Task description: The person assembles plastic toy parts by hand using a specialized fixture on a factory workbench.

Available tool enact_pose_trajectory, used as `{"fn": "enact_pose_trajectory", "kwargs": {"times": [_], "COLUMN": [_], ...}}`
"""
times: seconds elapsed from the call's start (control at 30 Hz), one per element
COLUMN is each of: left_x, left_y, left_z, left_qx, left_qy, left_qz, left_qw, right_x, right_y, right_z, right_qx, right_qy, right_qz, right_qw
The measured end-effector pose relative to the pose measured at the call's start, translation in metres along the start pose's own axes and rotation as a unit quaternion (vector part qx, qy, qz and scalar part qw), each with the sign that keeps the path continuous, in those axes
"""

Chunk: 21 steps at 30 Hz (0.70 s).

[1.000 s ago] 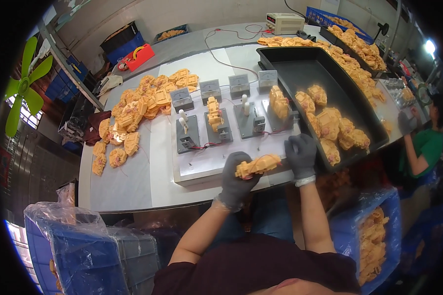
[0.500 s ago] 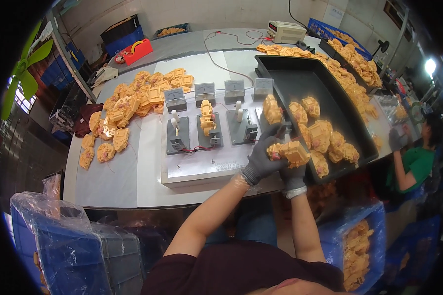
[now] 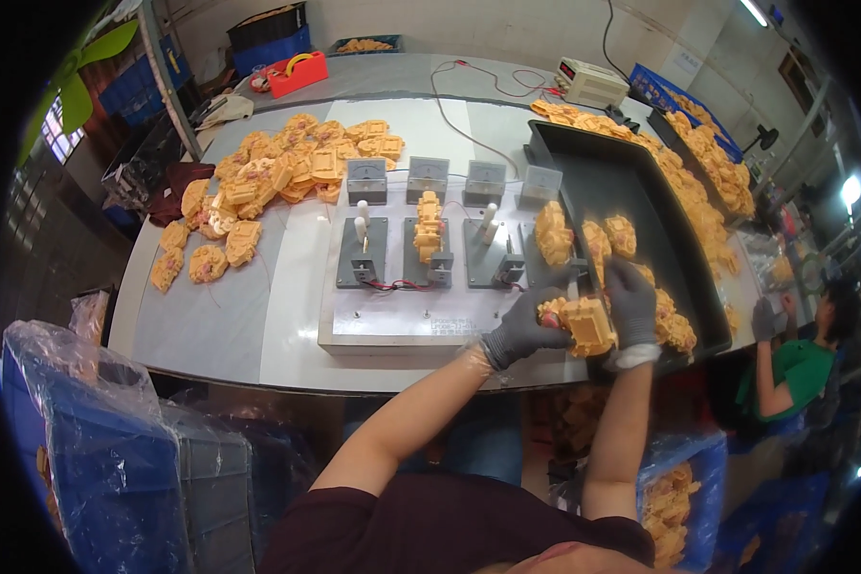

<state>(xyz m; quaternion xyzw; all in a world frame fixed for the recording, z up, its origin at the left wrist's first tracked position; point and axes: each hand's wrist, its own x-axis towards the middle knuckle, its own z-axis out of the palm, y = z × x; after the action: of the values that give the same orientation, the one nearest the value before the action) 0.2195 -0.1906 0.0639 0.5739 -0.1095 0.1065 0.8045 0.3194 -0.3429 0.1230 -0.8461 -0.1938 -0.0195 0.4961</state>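
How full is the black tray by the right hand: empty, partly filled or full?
Partly filled: the black tray holds yellow parts toward its near end, while its black bottom shows beyond.

Behind the far edge of the grey and white table (image 3: pixel 297 320) stands a pale wall (image 3: pixel 488 29). Beyond the table's left edge there is a metal post (image 3: pixel 167 81) and, further, a bright window (image 3: pixel 62 141). High beyond the far right corner, a tube lamp (image 3: pixel 754 11) is shining.

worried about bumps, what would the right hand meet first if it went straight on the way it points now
Probably the yellow pieces lying in the left side of the black tray, just ahead of the right hand. Depth is unclear, so it might pass above them.
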Motion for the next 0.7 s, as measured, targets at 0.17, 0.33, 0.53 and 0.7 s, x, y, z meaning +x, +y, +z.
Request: {"fn": "enact_pose_trajectory", "kwargs": {"times": [0.17,0.33,0.53,0.7], "left_x": [-0.004,-0.005,-0.010,-0.003], "left_y": [-0.011,-0.008,-0.002,-0.001], "left_z": [-0.010,-0.010,-0.009,-0.007], "left_qx": [0.048,0.050,0.085,0.124], "left_qy": [-0.044,-0.069,-0.053,-0.099], "left_qz": [-0.016,-0.058,-0.039,-0.109], "left_qw": [0.998,0.995,0.994,0.981], "right_x": [0.049,0.070,0.066,0.074], "right_y": [-0.033,-0.035,-0.012,-0.035], "right_z": [0.013,0.037,0.051,0.035], "right_qx": [-0.036,-0.149,-0.132,0.059], "right_qy": [-0.192,-0.265,-0.150,-0.095], "right_qz": [0.004,-0.048,-0.133,-0.091], "right_qw": [0.981,0.951,0.971,0.990]}}
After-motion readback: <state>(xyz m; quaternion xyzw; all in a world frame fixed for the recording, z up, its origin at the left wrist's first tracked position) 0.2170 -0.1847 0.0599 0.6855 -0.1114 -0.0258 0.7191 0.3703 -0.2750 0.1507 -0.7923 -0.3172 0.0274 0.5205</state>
